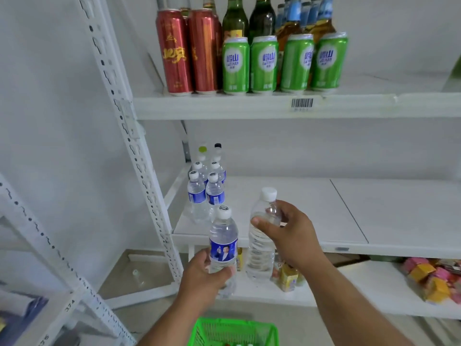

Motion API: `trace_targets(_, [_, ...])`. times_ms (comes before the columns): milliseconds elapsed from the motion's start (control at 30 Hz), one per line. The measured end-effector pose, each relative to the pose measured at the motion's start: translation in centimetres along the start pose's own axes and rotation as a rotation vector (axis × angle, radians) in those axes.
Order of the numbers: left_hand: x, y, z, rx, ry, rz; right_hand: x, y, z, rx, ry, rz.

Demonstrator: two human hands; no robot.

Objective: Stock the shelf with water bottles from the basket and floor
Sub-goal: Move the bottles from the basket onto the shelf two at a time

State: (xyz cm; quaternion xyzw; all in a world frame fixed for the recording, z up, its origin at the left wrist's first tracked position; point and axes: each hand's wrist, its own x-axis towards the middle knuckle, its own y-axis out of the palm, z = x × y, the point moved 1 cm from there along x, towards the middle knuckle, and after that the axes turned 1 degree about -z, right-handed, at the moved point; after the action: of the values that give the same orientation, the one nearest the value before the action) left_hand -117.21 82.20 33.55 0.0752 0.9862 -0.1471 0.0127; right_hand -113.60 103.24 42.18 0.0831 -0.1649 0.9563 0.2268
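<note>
My left hand [203, 275] grips the lower part of a water bottle with a blue label and white cap [223, 236], held upright in front of the middle shelf [324, 213]. My right hand [287, 233] holds a taller unlabelled clear bottle [260, 248] by its upper body, also upright. Both bottles hang just before the shelf's front edge. Several blue-labelled water bottles [204, 193] stand in two rows at the shelf's left end. A green basket [234, 332] sits below my arms at the bottom edge.
The top shelf [249, 106] carries red cans, green cans and glass bottles. The lower shelf holds small yellow cartons [289, 275] and pink and yellow packs [434, 278]. A white slotted upright [139, 156] stands left. One bottle [137, 275] lies on the floor.
</note>
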Motion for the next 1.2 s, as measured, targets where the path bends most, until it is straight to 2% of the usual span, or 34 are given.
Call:
trace_targets(200, [0.3,4.4,-3.4,0.001,0.046,-0.053,3.0,-4.2,-0.8,-0.054,-0.001,0.066])
trace_targets(433, [2.5,7.6,-5.4,0.04,0.068,-0.085,6.8,-6.2,-1.8,-0.085,0.013,0.054])
trace_targets(733, [10.5,7.8,-5.5,0.058,-0.018,-0.11,12.7,-4.4,-3.2,-0.224,0.052,0.058])
trace_targets(933, [15.5,8.0,-5.3,0.025,-0.014,-0.045,16.6,-2.5,-3.0,-0.305,0.046,0.039])
trace_targets(1200, [20.0,8.8,-4.9,0.015,0.012,-0.038,21.8,-1.7,-3.1,-0.351,0.052,0.033])
